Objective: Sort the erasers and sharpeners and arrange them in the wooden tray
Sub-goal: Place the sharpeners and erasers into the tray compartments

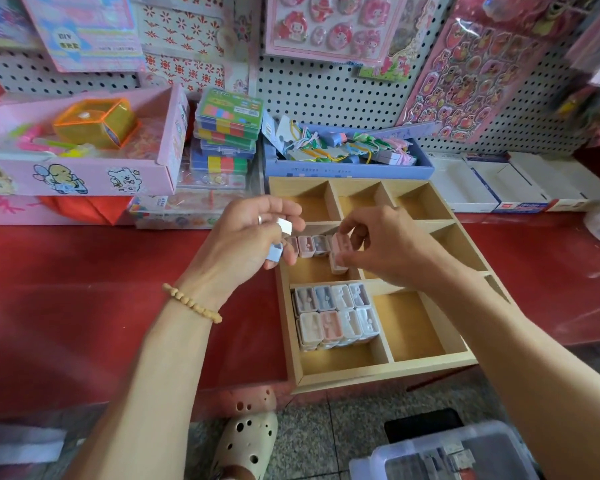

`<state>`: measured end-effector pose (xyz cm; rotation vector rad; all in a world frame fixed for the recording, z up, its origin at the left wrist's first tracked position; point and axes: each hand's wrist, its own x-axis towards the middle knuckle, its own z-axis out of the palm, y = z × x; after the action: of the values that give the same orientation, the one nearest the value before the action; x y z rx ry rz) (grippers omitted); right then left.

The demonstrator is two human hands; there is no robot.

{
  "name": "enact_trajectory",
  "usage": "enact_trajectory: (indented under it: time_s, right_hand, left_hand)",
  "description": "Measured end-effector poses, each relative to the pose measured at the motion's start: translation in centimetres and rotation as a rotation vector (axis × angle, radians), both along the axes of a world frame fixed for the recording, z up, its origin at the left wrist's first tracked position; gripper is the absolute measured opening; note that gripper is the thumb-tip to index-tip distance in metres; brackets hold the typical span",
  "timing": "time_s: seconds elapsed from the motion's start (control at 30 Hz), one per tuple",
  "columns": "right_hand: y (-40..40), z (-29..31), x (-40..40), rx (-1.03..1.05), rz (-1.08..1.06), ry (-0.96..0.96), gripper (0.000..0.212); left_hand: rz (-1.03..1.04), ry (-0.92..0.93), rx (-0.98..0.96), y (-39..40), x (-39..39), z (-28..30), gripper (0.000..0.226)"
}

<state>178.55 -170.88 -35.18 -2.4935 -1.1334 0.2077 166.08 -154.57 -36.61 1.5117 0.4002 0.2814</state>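
On the left of the red counter top [84,271] stands a pink cardboard display box [84,174] printed with cartoon animals; a translucent orange and yellow plastic case [96,123] lies inside it. To its right is a stack of clear plastic cases of coloured sticky tabs [227,133].

The left hand [246,237], with a beaded wooden bracelet [191,302] at the wrist, hangs at the left edge of the tray. Its fingers are curled around small items: a white block [284,226] pinched near the thumb and a pale blue block [274,252] lower in the palm. Whether these are erasers or sharpeners cannot be told.

The light wooden compartment tray [388,370] sits on the counter, its near edge overhanging the counter front. In the middle-left compartment a short row of small pastel sharpeners [309,244] stands along the far wall. The near-left compartment holds a packed block of pastel sharpeners [336,315] in two rows, touching one another.

The right hand [378,247] is over the middle-left compartment; thumb and fingers pinch a pink sharpener [338,261] at the right end of the short row.

Behind the tray is a blue cardboard box [354,164] of tagged items. Further right lie white open cartons [492,185]. A clear plastic storage box [447,455] sits on the floor at lower right.
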Motion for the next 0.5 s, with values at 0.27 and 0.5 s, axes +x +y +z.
enact_trajectory:
  time_s: [0.27,0.5]
  right_hand:
    - [2.4,-1.5,-0.2,-0.250,0.070,-0.159,0.029]
    - [2.8,-1.6,-0.5,-0.307,0.109,-0.273,0.031]
  left_hand:
    - [0.009,0.031,0.069,0.0,-0.2,-0.1,0.014]
    - [0.018,0.137,0.176,0.5,-0.7,-0.1,0.015]
